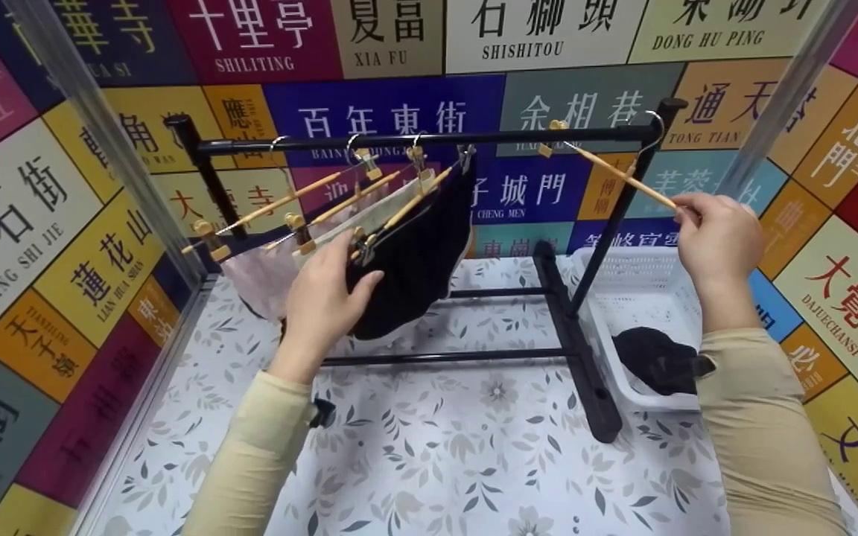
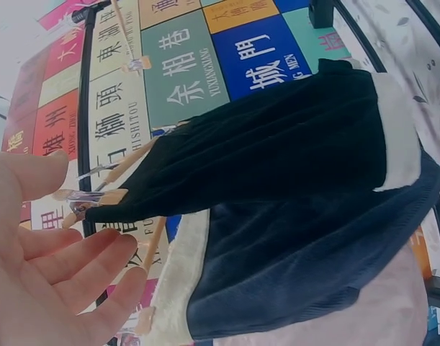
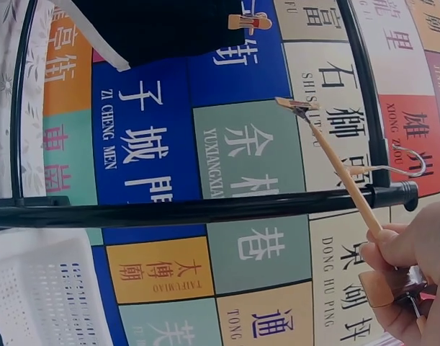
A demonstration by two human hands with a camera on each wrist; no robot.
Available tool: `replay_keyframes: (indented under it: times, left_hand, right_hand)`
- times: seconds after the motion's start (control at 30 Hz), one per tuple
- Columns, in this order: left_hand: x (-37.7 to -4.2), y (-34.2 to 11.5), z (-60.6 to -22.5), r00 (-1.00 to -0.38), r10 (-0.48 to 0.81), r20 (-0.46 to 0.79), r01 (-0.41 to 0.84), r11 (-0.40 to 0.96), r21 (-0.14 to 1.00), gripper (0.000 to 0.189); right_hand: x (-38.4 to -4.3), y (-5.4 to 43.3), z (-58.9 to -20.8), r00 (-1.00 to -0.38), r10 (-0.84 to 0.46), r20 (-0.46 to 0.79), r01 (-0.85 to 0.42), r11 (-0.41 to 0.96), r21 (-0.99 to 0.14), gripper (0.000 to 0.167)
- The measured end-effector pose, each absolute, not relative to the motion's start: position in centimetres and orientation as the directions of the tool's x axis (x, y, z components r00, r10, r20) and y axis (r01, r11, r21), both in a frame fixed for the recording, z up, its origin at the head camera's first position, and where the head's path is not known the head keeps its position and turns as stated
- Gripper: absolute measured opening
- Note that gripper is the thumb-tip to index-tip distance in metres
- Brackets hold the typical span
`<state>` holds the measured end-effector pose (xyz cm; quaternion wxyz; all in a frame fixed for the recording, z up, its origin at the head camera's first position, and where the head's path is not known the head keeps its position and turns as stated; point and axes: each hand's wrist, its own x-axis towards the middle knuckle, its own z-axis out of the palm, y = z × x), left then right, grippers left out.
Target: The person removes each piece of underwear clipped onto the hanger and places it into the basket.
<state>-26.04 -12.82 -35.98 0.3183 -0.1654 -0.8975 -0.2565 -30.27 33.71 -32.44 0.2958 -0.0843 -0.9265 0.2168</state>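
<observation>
My right hand point(image 1: 723, 238) pinches one end of a wooden clip hanger point(image 1: 623, 173), whose hook is over the right end of the black rack's point(image 1: 503, 138) top bar. This hanger bears no garment. Several clip hangers with clothes are gathered on the left part of the bar. The nearest holds a black garment point(image 1: 425, 260), with a pale pink garment point(image 1: 258, 279) farther left. At the black garment's near clip point(image 2: 97, 196) is my left hand point(image 2: 54, 267), fingers extended and thumb apart. In the left wrist view a dark blue garment point(image 2: 299, 252) with a white band hangs beside the black one.
A white perforated basket point(image 1: 634, 286) stands right of the rack, holding a bunched black cloth point(image 1: 652, 357). The rack's dark foot point(image 1: 585, 372) rests on a leaf-patterned surface point(image 1: 474, 461). Panels with printed characters point(image 1: 369, 112) wall the back and sides.
</observation>
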Motion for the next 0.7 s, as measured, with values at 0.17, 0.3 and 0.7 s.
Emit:
replay_keyframes:
  times: [0.17, 0.3, 0.7]
  left_hand:
    - [-26.7, -12.3, -35.2, -0.756, 0.133, 0.642, 0.444, 0.824, 0.353, 0.062]
    - [-27.2, -11.9, -34.6, -0.757, 0.139, 0.639, 0.442, 0.829, 0.343, 0.061]
    - [-28.4, -10.6, -33.9, -0.722, 0.197, 0.663, 0.491, 0.822, 0.289, 0.053]
  right_hand:
    - [-31.0, 33.3, -32.6, -0.825, 0.290, 0.486, 0.052, 0.894, -0.446, 0.027]
    - [-31.4, 33.1, -32.9, -0.828, 0.286, 0.482, 0.057, 0.899, -0.435, 0.026]
    - [-31.7, 33.3, -33.6, -0.832, 0.254, 0.492, 0.035, 0.911, -0.411, 0.026]
